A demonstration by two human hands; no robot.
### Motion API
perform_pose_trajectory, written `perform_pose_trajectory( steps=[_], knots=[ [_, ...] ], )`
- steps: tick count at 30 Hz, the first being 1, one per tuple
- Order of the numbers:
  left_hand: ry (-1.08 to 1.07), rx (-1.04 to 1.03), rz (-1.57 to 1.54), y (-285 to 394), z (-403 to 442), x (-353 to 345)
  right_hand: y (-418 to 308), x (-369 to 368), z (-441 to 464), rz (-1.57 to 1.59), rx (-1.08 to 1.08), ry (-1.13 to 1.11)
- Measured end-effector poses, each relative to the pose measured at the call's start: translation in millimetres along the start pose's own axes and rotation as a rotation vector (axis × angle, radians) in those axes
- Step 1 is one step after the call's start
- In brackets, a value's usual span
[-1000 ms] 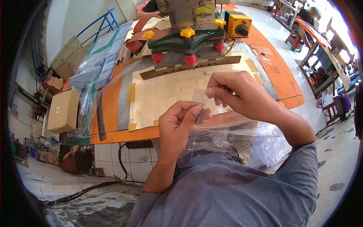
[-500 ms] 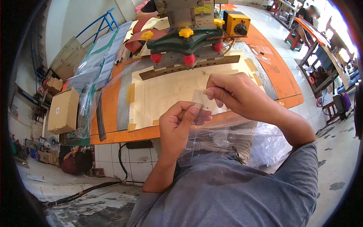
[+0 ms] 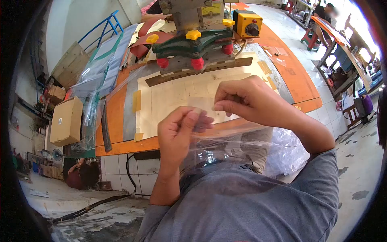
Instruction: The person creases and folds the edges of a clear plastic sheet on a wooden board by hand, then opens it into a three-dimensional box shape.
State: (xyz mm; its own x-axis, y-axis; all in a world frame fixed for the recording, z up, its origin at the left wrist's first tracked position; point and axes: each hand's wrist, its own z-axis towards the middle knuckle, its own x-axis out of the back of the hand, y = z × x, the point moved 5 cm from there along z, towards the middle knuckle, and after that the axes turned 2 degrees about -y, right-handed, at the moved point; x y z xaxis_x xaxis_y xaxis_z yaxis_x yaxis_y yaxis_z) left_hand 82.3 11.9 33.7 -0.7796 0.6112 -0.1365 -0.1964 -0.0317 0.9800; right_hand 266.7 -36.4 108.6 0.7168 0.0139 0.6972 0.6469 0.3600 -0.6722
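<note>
Head view: the thing that matters is a piece of clear film (image 3: 201, 103), which sits between my two hands, above the near part of the counter (image 3: 296, 82) and in front of my chest. My left hand (image 3: 177, 127) is the nearer one. Its thumb is pressed against the forefinger with the film's lower part pinched there, and my other fingers are loosely curled behind. From that pinch the film stands up and leans a little to my right, so it lies above and to the right of my left thumb.

My right hand (image 3: 244, 99) comes in from the other side, slightly higher, its wrist bent and its fingers curled down. Thumb and forefinger are close together just at the film's right edge; the film is so see-through that I cannot tell whether they are closed on it. My two sets of fingertips are near each other but apart, with the film filling the gap. Its long axis is hard to read, because its outline fades against the pale sheet (image 3: 165, 94) beyond.

Below my hands, loose clear plastic (image 3: 288, 153) spreads over my lap. I cannot make out whether the film joins it. Beyond the film, well apart from my fingers, the metal strip (image 3: 201, 71) lies across the pale sheet under the green press head (image 3: 213, 42).
</note>
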Motion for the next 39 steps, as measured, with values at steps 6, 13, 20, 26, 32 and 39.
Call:
perform_pose_trajectory(
  steps=[6,13,20,26,32,39],
  knots=[
    [0.230,-0.228,0.127,15.8,-8.9,43.4,10.6,20.5,-24.7,-0.064,-0.094,-0.062],
    [0.318,-0.332,0.143,25.8,-16.4,77.1,16.5,37.8,-56.3,0.003,-0.083,0.051],
    [0.349,-0.414,0.097,24.0,-17.6,85.2,24.0,33.6,-75.5,0.147,-0.142,0.245],
    [0.414,-0.406,0.156,28.7,-21.2,92.8,26.4,35.0,-83.5,0.298,-0.254,0.314],
    [0.398,-0.402,0.165,28.3,-21.4,94.7,26.7,34.7,-82.8,0.347,-0.240,0.366],
    [0.423,-0.357,0.072,19.5,-20.7,95.0,32.2,35.0,-77.1,0.485,-0.197,0.430]
  ],
)
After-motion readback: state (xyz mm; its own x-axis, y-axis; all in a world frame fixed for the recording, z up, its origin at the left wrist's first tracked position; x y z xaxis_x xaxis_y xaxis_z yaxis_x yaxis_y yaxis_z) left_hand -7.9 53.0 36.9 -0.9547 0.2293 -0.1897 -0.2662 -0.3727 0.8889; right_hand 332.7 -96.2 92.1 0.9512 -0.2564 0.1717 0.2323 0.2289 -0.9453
